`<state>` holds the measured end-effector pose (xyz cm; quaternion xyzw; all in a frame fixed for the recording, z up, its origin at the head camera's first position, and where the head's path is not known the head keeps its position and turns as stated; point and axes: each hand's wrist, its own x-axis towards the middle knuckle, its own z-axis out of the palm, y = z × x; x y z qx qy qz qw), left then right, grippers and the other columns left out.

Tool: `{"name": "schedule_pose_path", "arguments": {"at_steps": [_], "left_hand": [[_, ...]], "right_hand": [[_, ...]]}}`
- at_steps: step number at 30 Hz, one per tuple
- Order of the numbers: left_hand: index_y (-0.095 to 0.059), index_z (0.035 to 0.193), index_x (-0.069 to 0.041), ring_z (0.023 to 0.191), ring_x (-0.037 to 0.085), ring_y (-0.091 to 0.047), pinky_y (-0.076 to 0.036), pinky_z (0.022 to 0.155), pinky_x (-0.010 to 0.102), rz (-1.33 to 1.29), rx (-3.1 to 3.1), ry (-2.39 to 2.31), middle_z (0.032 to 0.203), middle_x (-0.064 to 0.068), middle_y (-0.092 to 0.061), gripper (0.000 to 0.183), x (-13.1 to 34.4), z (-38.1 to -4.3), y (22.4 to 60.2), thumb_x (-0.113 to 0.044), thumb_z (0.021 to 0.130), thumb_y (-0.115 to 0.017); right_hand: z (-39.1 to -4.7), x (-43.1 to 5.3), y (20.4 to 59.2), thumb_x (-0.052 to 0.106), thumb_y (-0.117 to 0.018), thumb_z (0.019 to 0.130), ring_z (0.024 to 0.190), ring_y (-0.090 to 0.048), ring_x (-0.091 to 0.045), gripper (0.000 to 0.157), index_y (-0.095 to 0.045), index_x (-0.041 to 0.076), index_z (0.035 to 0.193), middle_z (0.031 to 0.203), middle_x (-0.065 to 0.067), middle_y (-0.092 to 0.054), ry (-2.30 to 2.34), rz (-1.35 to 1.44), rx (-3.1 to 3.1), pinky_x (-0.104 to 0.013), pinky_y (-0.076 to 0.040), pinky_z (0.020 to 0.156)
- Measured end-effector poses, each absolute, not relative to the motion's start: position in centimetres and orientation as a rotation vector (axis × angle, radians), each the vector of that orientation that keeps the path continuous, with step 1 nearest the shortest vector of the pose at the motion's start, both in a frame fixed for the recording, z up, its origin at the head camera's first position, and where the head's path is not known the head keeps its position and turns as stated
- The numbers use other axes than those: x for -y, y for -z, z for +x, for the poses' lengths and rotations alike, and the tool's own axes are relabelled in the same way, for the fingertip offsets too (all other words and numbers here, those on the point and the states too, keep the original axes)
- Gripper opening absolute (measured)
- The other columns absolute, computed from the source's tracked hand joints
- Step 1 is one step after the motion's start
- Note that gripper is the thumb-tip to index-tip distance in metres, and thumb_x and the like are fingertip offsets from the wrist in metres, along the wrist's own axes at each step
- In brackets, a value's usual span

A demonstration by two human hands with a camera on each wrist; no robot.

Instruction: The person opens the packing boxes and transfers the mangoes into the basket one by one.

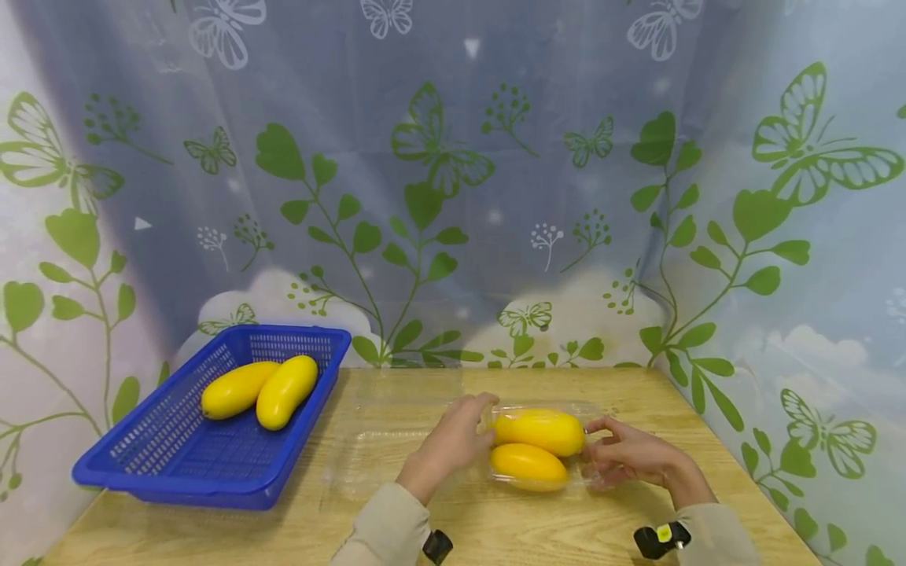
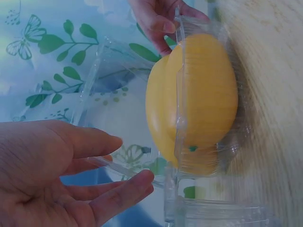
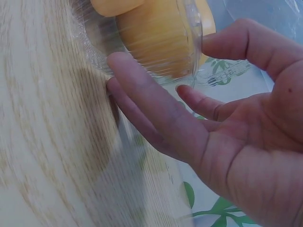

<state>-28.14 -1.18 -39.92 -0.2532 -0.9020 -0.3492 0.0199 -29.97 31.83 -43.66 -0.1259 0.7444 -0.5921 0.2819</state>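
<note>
Two yellow oblong fruits (image 1: pixel 539 431) lie side by side in a clear plastic container (image 1: pixel 504 481) on the table. Its see-through lid (image 2: pixel 92 90) stands raised in the left wrist view. My left hand (image 1: pixel 456 437) is at the container's left end, its thumb and fingers spread apart around the lid's edge. At the opposite end my right hand (image 1: pixel 626 454) holds the container, thumb at the rim and fingertips against the side wall (image 3: pixel 161 52). Two more yellow fruits (image 1: pixel 286 393) rest in a blue plastic basket (image 1: pixel 283 479) at the left.
More clear plastic packaging (image 1: pixel 378 460) lies on the wooden table (image 1: pixel 524 534) between the basket and my left hand. A curtain (image 1: pixel 453 236) with leaves and butterflies hangs behind the table and at its sides.
</note>
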Motion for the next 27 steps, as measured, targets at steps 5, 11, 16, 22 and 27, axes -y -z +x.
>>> {"name": "schedule_pose_path", "arguments": {"at_steps": [5,11,16,22,27], "left_hand": [[-0.052,0.147,-0.003,0.117,0.036,-0.064,-0.058,0.093,0.046,-0.796,2.777,1.091,0.141,0.021,-0.060,0.045,1.1,-29.0,39.5,-0.008,0.102,-0.060],[-0.023,0.163,-0.006,0.131,0.041,-0.060,-0.057,0.101,0.048,-0.771,2.772,1.212,0.157,0.021,-0.047,0.069,0.9,-29.8,38.8,-0.009,0.104,-0.058],[-0.002,0.166,-0.007,0.135,0.042,-0.057,-0.056,0.103,0.049,-0.763,2.769,1.237,0.163,0.023,-0.038,0.086,0.8,-30.4,38.9,-0.009,0.103,-0.060],[0.004,0.166,-0.009,0.112,0.039,-0.067,-0.056,0.097,0.046,-0.766,2.795,1.165,0.169,0.019,-0.027,0.091,0.9,-31.0,38.9,-0.012,0.102,-0.061],[-0.011,0.166,-0.008,0.147,0.037,-0.044,-0.040,0.121,0.050,-0.769,2.816,1.125,0.170,0.017,-0.027,0.083,1.0,-31.1,38.9,-0.011,0.101,-0.063]], "right_hand": [[-30.0,-31.8,43.8,0.009,-0.053,0.101,0.110,-0.071,-0.029,0.062,-0.016,-0.008,0.147,0.133,-0.030,-0.058,1.586,-0.341,-1.988,-0.044,-0.064,0.088],[-30.0,-31.8,43.7,0.008,-0.054,0.099,0.109,-0.071,-0.029,0.063,-0.017,-0.008,0.147,0.134,-0.031,-0.057,1.592,-0.337,-1.992,-0.044,-0.064,0.089],[-30.0,-31.8,43.7,0.007,-0.054,0.099,0.110,-0.071,-0.028,0.061,-0.018,-0.008,0.146,0.133,-0.030,-0.059,1.592,-0.335,-1.989,-0.044,-0.064,0.089],[-30.1,-31.8,43.9,0.007,-0.054,0.099,0.109,-0.071,-0.028,0.061,-0.017,-0.008,0.145,0.133,-0.030,-0.059,1.592,-0.339,-1.980,-0.045,-0.063,0.089],[-30.0,-31.7,44.0,0.007,-0.055,0.099,0.108,-0.071,-0.029,0.061,-0.018,-0.008,0.145,0.133,-0.032,-0.058,1.599,-0.331,-1.992,-0.045,-0.064,0.088]]}}
